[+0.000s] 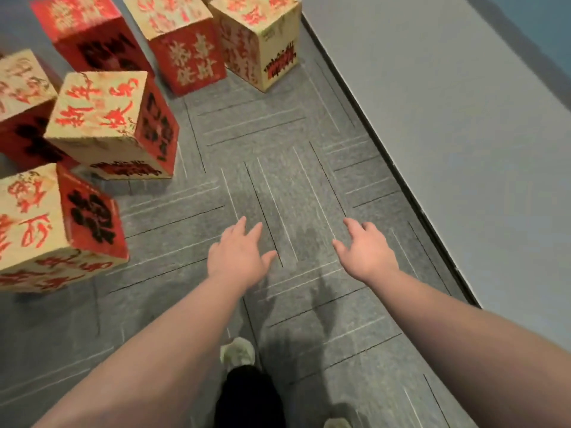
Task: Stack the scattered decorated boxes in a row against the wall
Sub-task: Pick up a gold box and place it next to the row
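Note:
Several red and cream boxes printed with red and black characters stand scattered on the grey carpet. The nearest box (55, 227) is at the left edge, with another box (114, 125) behind it. One box (262, 41) stands next to the wall (448, 118) at the top, and a red-sided box (185, 44) is beside it. My left hand (238, 254) and my right hand (367, 248) reach forward over bare carpet, fingers spread, holding nothing. Both are well away from every box.
The pale wall runs diagonally along the right, with a dark strip (401, 180) at its base. The grey carpet (278, 143) carries line patterns. My shoe (238, 350) and dark trouser leg (247, 396) show at the bottom centre.

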`<action>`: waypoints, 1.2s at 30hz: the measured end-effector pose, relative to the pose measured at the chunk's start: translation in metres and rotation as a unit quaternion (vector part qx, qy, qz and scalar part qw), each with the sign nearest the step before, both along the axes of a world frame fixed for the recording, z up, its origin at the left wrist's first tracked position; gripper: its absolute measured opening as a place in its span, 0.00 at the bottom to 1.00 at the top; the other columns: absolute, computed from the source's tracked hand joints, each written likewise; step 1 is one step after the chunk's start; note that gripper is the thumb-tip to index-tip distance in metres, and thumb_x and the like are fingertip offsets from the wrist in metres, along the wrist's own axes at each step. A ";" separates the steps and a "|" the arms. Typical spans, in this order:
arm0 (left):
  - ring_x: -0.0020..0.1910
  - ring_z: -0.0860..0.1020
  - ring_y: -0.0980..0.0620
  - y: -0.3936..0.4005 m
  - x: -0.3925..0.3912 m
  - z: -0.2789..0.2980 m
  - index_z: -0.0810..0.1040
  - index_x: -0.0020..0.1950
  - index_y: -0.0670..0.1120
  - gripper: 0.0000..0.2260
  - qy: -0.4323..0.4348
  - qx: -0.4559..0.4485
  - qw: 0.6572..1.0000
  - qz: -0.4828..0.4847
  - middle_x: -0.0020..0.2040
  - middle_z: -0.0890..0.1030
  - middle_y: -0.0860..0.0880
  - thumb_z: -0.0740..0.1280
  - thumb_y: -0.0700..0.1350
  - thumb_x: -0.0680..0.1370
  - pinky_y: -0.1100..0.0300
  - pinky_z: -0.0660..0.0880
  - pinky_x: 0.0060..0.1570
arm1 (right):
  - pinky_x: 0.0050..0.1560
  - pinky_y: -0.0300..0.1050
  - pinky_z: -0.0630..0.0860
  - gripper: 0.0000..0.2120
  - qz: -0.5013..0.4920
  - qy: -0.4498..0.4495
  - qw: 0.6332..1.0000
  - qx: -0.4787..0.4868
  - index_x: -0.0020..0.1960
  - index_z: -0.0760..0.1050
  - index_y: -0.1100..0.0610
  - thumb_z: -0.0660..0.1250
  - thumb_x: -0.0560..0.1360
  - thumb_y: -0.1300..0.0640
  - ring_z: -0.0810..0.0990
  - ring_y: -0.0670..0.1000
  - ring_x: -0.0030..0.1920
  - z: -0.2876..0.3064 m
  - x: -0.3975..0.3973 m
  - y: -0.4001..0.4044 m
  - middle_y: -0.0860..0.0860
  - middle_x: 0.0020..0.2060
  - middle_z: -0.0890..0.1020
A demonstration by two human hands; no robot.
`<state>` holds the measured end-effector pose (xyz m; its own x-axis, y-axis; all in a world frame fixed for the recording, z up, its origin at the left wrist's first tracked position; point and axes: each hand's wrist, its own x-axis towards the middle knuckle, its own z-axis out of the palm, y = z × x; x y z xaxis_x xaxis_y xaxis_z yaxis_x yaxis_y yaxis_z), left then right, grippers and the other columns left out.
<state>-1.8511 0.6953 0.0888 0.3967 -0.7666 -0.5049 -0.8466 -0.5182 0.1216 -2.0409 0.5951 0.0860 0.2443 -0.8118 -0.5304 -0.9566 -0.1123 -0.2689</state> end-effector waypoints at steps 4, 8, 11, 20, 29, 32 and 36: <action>0.76 0.52 0.47 -0.053 0.078 0.003 0.53 0.77 0.54 0.30 -0.005 -0.002 1.000 -0.023 0.78 0.50 0.50 0.55 0.64 0.78 0.47 0.62 0.69 | 0.66 0.57 0.67 0.26 -0.012 -0.002 1.000 -0.002 0.75 0.59 0.48 0.58 0.79 0.43 0.64 0.58 0.71 0.003 0.078 -0.049 0.56 0.71 0.64; 0.76 0.52 0.46 -0.117 0.157 0.008 0.53 0.77 0.55 0.30 -0.007 -0.025 0.999 -0.036 0.78 0.51 0.49 0.55 0.63 0.78 0.46 0.61 0.70 | 0.66 0.55 0.67 0.26 -0.035 -0.022 0.999 -0.025 0.75 0.60 0.49 0.58 0.79 0.43 0.65 0.58 0.71 0.006 0.160 -0.108 0.55 0.71 0.65; 0.76 0.52 0.47 -0.153 0.207 0.005 0.53 0.77 0.55 0.30 -0.014 -0.013 0.999 -0.040 0.78 0.51 0.49 0.56 0.63 0.78 0.46 0.60 0.70 | 0.65 0.55 0.66 0.26 -0.037 -0.035 0.999 -0.017 0.74 0.60 0.49 0.58 0.79 0.43 0.65 0.57 0.70 0.002 0.213 -0.139 0.55 0.70 0.66; 0.76 0.53 0.47 -0.302 0.318 -0.018 0.55 0.77 0.55 0.30 -0.030 0.016 0.998 -0.054 0.78 0.52 0.49 0.55 0.65 0.78 0.47 0.62 0.70 | 0.66 0.57 0.67 0.26 -0.055 -0.020 0.998 0.020 0.75 0.58 0.48 0.58 0.79 0.43 0.64 0.57 0.71 -0.035 0.319 -0.285 0.56 0.71 0.64; 0.76 0.54 0.45 -0.478 0.437 -0.020 0.55 0.77 0.54 0.30 -0.030 0.015 0.999 -0.036 0.78 0.53 0.48 0.54 0.65 0.78 0.45 0.63 0.69 | 0.64 0.57 0.67 0.25 -0.054 -0.020 0.998 0.007 0.74 0.59 0.49 0.57 0.80 0.43 0.64 0.58 0.70 -0.032 0.426 -0.459 0.56 0.70 0.65; 0.76 0.54 0.44 -0.533 0.472 -0.022 0.55 0.77 0.54 0.30 -0.020 0.003 0.999 -0.043 0.78 0.53 0.48 0.54 0.64 0.78 0.45 0.62 0.69 | 0.65 0.59 0.68 0.26 -0.056 -0.021 0.998 0.004 0.75 0.59 0.49 0.57 0.80 0.43 0.65 0.59 0.70 -0.030 0.459 -0.507 0.56 0.69 0.66; 0.76 0.53 0.44 -0.607 0.516 -0.027 0.55 0.77 0.53 0.30 -0.002 0.004 0.998 -0.070 0.78 0.52 0.47 0.55 0.63 0.79 0.46 0.62 0.70 | 0.65 0.59 0.68 0.26 -0.075 -0.015 0.997 0.009 0.75 0.58 0.49 0.57 0.80 0.43 0.64 0.59 0.71 -0.030 0.500 -0.568 0.56 0.71 0.65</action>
<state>-1.3355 0.0886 0.0617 0.2878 -0.8104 -0.5103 -0.9110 -0.3961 0.1151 -1.5412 0.0267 0.0562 0.1362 -0.8308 -0.5397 -0.9538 0.0372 -0.2980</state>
